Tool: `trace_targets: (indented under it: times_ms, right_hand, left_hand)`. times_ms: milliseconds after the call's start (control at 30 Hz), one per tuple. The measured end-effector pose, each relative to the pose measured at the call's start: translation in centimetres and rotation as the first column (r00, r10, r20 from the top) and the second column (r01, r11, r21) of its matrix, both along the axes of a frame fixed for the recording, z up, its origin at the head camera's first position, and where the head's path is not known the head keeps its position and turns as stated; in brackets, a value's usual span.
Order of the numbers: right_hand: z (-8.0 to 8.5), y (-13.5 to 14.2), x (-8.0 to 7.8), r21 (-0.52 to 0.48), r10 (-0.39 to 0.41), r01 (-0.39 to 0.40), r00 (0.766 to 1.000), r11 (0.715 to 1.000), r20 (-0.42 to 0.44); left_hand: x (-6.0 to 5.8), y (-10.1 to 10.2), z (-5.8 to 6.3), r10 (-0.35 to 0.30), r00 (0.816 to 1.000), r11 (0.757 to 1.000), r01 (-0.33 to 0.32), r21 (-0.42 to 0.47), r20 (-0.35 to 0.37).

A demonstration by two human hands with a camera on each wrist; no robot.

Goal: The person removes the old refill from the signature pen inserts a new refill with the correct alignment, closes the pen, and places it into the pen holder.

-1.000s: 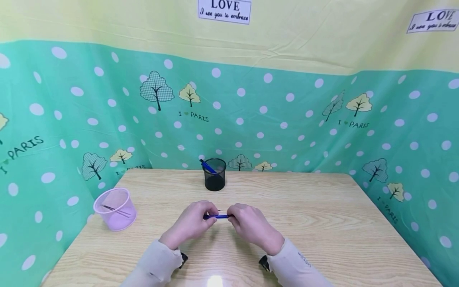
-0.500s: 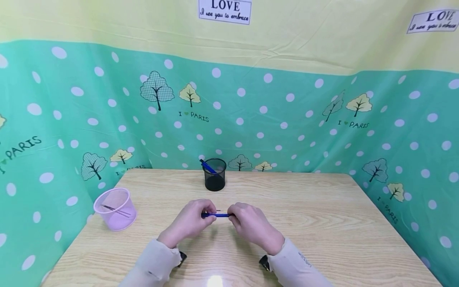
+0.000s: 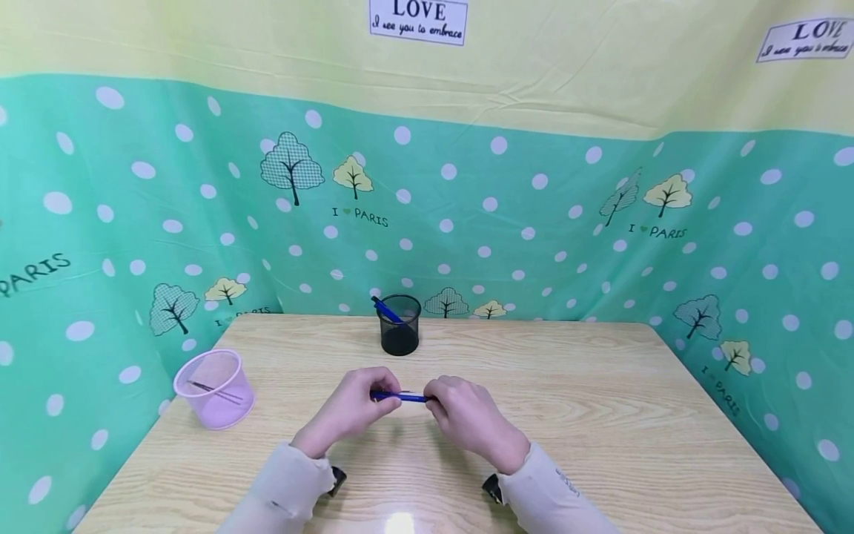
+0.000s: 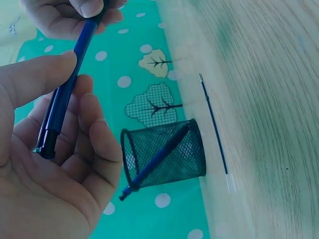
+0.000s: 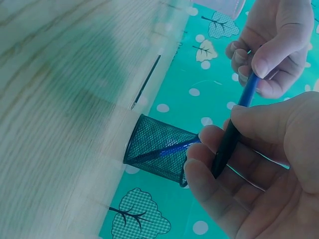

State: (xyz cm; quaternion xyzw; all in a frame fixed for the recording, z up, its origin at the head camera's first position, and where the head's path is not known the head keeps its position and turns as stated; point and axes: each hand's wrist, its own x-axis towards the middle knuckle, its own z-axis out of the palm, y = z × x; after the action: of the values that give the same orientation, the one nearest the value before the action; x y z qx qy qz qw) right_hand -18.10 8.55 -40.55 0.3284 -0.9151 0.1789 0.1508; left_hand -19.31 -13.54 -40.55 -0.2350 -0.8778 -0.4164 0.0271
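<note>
Blue pen (image 3: 400, 397), held level above the middle of the table (image 3: 600, 415), nearer the front edge than the back one. The left hand (image 3: 350, 408) pinches one end of it, thumb on top and the other fingers curled loosely underneath; the left wrist view shows the dark end of the pen (image 4: 60, 102) lying across those fingers. The right hand (image 3: 467, 415) grips the other end the same way, thumb and forefinger closed on the barrel (image 5: 234, 124). Both hands are close together, with only a short stretch of pen showing between them.

On the table just behind the hands lies a thin refill (image 4: 214, 129), apart from them. At the middle of the back edge stands a black mesh cup (image 3: 399, 325) with another blue pen (image 3: 385, 308) leaning in it. Near the left edge stands a pink mesh cup (image 3: 215, 389) with some thin sticks inside. Green dotted cloth (image 3: 534, 222) hangs round the table.
</note>
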Motion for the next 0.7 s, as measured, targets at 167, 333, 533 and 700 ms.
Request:
trace_targets:
  times_ms: [167, 333, 533, 700]
  right_hand:
    - [0.06, 0.01, -0.02, 0.007, -0.007, 0.007, 1.000, 1.000, 0.018]
    - [0.15, 0.00, -0.03, 0.006, -0.010, 0.010, 1.000, 1.000, 0.026]
    - [0.31, 0.00, 0.03, 0.000, -0.008, 0.008, 0.999, 1.000, 0.034]
    - [0.26, 0.02, 0.03, -0.017, -0.003, 0.003, 1.000, 1.000, 0.020]
  left_hand:
    - [-0.07, -0.07, -0.07, 0.010, 1.000, 0.999, -0.011, 0.043, 0.025]
    - [-0.05, -0.07, 0.01, 0.020, 0.998, 0.996, -0.026, 0.085, 0.065]
    - [-0.20, 0.01, 0.04, 0.023, 0.995, 0.985, -0.038, 0.167, 0.093]
    - [-0.20, 0.11, 0.09, 0.038, 0.987, 0.956, -0.081, 0.281, 0.157]
